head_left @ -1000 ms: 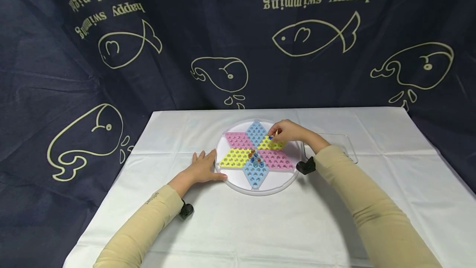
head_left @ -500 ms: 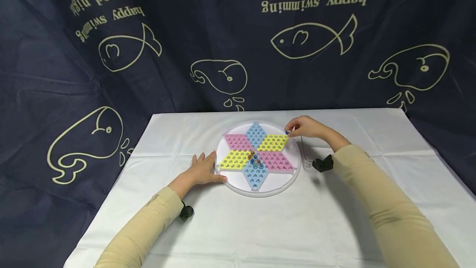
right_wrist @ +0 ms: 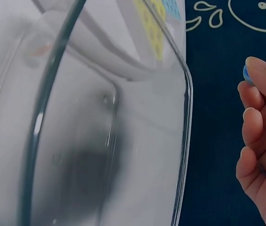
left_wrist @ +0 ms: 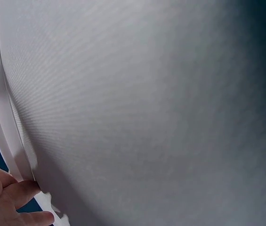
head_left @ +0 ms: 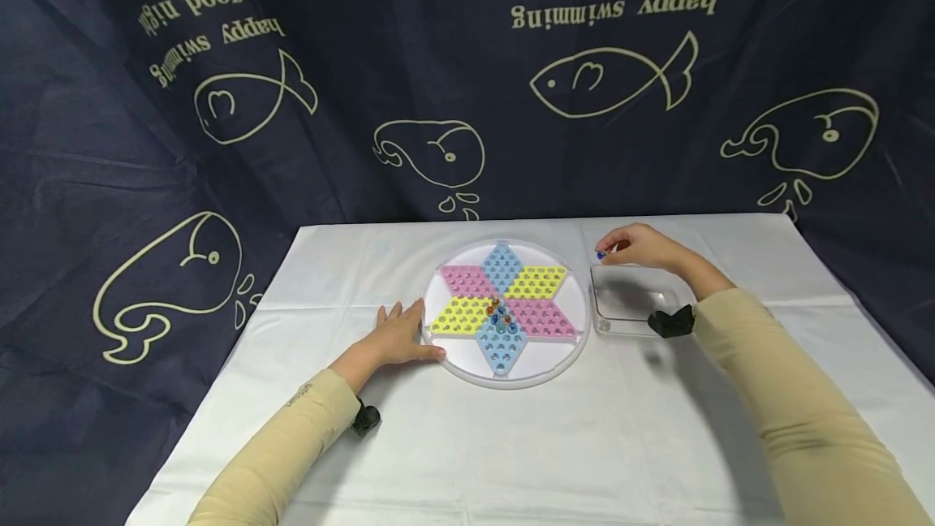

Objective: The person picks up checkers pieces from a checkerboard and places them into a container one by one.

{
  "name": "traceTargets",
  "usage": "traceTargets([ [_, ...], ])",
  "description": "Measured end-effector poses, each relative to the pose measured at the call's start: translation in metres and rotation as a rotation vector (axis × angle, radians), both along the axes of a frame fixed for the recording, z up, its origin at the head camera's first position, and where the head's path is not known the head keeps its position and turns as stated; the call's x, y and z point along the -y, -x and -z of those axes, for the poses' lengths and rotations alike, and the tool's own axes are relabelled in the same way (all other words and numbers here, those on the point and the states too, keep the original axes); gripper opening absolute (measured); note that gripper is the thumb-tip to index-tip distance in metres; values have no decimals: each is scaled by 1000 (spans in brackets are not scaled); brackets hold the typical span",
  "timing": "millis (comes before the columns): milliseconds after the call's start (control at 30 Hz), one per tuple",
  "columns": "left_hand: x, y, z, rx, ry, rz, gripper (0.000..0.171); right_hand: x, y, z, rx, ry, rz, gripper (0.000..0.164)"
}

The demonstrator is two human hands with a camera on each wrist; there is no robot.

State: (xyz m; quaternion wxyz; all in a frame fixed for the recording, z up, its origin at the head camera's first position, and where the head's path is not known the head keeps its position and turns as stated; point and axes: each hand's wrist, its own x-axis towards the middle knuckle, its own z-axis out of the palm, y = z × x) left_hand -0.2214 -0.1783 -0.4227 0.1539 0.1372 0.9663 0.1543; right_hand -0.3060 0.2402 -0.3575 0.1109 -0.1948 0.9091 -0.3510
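My right hand point(head_left: 639, 247) pinches a blue marble point(head_left: 601, 255) between thumb and forefinger, above the far-left corner of a clear rectangular box point(head_left: 593, 291). The right wrist view shows the marble point(right_wrist: 246, 74) at the fingertips, with the other fingers curled, outside the box's rim point(right_wrist: 188, 94). On the left, my hand point(head_left: 390, 339) rests with fingers spread against the rim of a round white Chinese checkers board point(head_left: 504, 384). Several blue and red marbles point(head_left: 500, 317) sit near the star's centre, on the near blue point.
The box stands just right of the board on a white-covered table point(head_left: 511, 453). A dark blue curtain point(head_left: 424, 39) with fish and whale drawings hangs behind the table's far edge. A blurred round spot with an orange streak point(right_wrist: 39, 49) appears through the box.
My right hand has carried the blue marble from over the board's yellow point rightward to the box. The left hand stays at the rim.
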Motion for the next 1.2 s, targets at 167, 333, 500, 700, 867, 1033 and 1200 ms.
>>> traceTargets([
  [167, 1, 0, 1, 0, -1, 1, 108, -9, -5, -1, 2, -6, 4, 28],
  [333, 1, 0, 1, -1, -2, 3, 108, -20, -11, -2, 17, -15, 14, 30],
  [500, 1, 1, 1, -2, -3, 0, 108, -30, -15, -2, 37, -12, 24, 33],
  [700, 1, 2, 1, -2, -7, 0, 107, -40, -18, -1, 78, -25, 42, 33],
  [867, 1, 2, 1, -5, 2, 0, 108, -47, -20, 0, 90, -9, 30, 33],
  [1033, 0, 1, 0, 0, -4, -4, 107, -51, -23, 2, 103, -2, 19, 33],
  [1200, 0, 1, 0, 1, -5, -5, 107, -55, -24, 5, 109, -5, 8, 30],
])
